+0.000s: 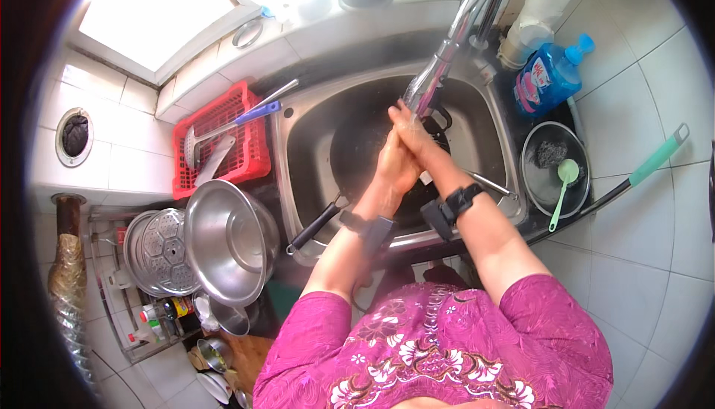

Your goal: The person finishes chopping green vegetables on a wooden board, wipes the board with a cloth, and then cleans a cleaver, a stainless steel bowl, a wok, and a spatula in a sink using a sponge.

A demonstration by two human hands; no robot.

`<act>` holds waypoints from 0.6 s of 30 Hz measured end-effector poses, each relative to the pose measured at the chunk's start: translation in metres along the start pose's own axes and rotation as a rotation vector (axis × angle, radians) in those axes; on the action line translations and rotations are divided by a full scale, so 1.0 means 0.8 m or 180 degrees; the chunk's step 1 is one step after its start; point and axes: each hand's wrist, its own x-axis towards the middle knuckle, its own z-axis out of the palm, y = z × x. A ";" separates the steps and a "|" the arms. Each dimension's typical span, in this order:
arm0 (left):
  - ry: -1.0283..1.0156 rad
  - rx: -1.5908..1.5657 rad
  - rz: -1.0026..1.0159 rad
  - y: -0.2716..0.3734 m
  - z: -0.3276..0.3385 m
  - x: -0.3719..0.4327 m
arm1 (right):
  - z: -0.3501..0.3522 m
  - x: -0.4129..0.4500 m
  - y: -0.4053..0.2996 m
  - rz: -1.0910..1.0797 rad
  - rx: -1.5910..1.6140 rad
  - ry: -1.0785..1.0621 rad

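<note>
My left hand and my right hand are pressed together below the chrome faucet, over the stainless steel sink. Water from its spout wets the fingers. Neither hand visibly holds an object, though the space between the palms is hidden. Under the hands, a dark wok lies in the basin, its black handle over the near left rim. Another black-handled item sits partly hidden at the right of the wok. Each wrist wears a dark strapped device.
A red plastic basket with utensils and a large steel bowl stand left. On the right are a blue detergent bottle, a bowl with a steel scourer and green spoon, and a long green-handled tool.
</note>
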 end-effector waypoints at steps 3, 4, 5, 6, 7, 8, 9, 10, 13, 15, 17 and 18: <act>-0.0410 -0.0483 0.0066 0.035 -0.084 0.006 | 0.030 -0.028 -0.030 -0.0042 -0.1059 -0.0890; -0.0052 -0.0046 0.0267 0.034 -0.069 0.001 | 0.045 -0.057 -0.029 -0.0245 -0.1872 -0.0826; 0.0300 0.0463 0.0401 0.033 -0.041 -0.004 | 0.048 -0.062 -0.024 -0.0517 -0.1803 -0.0481; 0.0712 0.0983 0.0511 0.037 -0.014 -0.020 | 0.060 -0.073 -0.023 -0.0800 -0.1714 -0.0182; 0.0580 0.1248 0.0540 0.032 -0.031 -0.021 | 0.052 -0.063 -0.024 -0.0522 -0.1017 -0.0110; 0.0360 0.0623 0.0233 0.019 -0.034 -0.010 | 0.045 -0.047 -0.026 -0.0313 -0.0317 -0.0016; -0.0208 0.0555 -0.0225 0.008 -0.020 -0.010 | 0.012 -0.011 0.001 -0.0457 -0.0627 0.0254; -0.0185 0.0558 -0.0376 0.002 0.008 -0.014 | -0.022 0.022 0.024 -0.0587 -0.0932 0.0534; 0.0695 0.0350 -0.0083 0.044 -0.030 -0.043 | 0.006 -0.018 -0.046 -0.0373 -0.1975 -0.0786; 0.1189 0.0071 -0.0009 0.043 -0.044 -0.019 | 0.007 0.001 -0.028 -0.0079 -0.0713 -0.0225; 0.1191 -0.0034 -0.0027 0.050 -0.059 -0.016 | 0.019 -0.005 -0.061 0.1005 0.0987 -0.0194; 0.1189 -0.0024 -0.0053 0.049 -0.065 -0.012 | 0.024 -0.007 -0.063 0.1010 0.0994 -0.0167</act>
